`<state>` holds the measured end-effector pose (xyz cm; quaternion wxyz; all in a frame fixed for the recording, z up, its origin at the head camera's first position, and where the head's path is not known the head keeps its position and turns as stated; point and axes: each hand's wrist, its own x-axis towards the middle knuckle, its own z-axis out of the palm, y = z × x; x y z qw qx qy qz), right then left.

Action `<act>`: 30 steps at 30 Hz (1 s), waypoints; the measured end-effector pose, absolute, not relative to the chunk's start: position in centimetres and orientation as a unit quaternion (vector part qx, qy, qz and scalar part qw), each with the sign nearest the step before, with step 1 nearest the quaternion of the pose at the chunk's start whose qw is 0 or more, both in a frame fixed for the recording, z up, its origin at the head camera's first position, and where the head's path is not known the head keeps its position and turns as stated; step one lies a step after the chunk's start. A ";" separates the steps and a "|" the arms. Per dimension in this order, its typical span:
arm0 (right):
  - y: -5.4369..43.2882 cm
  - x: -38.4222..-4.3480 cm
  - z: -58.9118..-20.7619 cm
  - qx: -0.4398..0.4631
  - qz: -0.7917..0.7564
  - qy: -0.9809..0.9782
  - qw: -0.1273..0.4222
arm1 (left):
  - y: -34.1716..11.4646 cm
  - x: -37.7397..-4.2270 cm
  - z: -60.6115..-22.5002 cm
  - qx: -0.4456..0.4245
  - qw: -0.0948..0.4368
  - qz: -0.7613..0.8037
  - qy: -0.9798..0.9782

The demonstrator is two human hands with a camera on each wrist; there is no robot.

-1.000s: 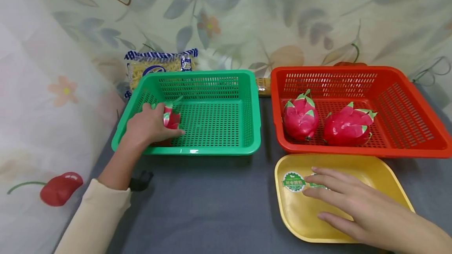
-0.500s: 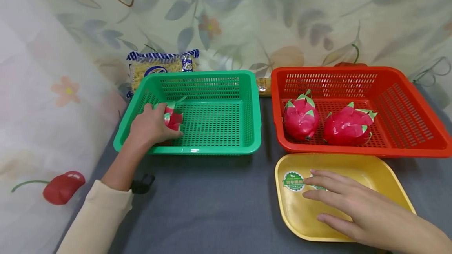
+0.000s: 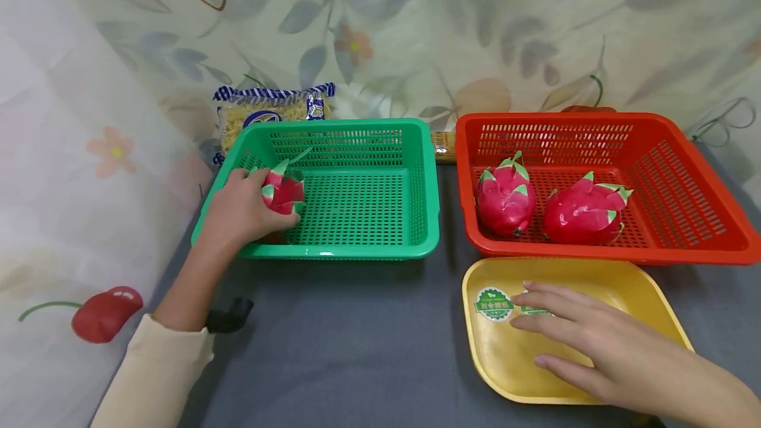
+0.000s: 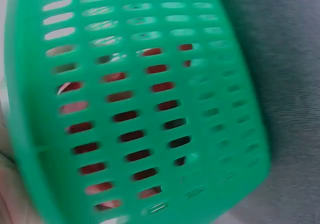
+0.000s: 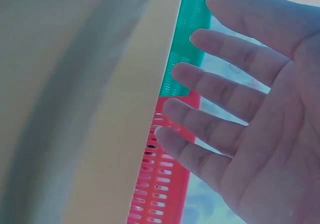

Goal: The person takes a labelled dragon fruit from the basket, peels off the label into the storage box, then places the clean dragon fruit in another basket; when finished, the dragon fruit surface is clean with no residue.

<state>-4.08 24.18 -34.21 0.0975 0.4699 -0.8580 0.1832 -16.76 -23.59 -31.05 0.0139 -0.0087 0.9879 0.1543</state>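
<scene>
Inside the green basket (image 3: 357,253), at its left end, my left hand (image 3: 240,210) grips a dragon fruit (image 3: 285,193) with pink skin and green-tipped scales. The hand covers the fruit's left side. Through the slots of the green basket wall (image 4: 150,111), the left wrist view shows patches of red. My right hand (image 3: 585,342) hovers over the yellow tray (image 3: 505,368) with its fingers spread and straight, holding nothing. The right wrist view shows the open palm (image 5: 280,114) beside the tray's side.
A red basket (image 3: 701,216) stands behind the yellow tray and holds two dragon fruits, one left (image 3: 507,200) and one right (image 3: 585,213). Behind the green basket lies a pasta bag (image 3: 285,107). A floral cloth (image 3: 416,38) hangs at the back. Grey cloth (image 3: 351,335) covers the table.
My left hand has shifted slightly left and up with the dragon fruit, and more of the fruit shows now. The right hand stays over the tray.
</scene>
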 end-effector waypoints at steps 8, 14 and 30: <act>24.3 -4.5 -33.4 0.415 0.171 -0.890 0.082 | -23.8 -15.7 -28.8 -0.003 0.005 0.229 0.973; 24.0 -4.7 -32.9 0.410 0.168 -0.893 0.072 | -23.6 -14.7 -28.0 -0.003 -0.009 0.301 0.954; 23.2 -5.0 -31.7 0.401 0.166 -0.898 0.073 | -22.7 -12.9 -26.6 -0.015 0.015 0.492 0.870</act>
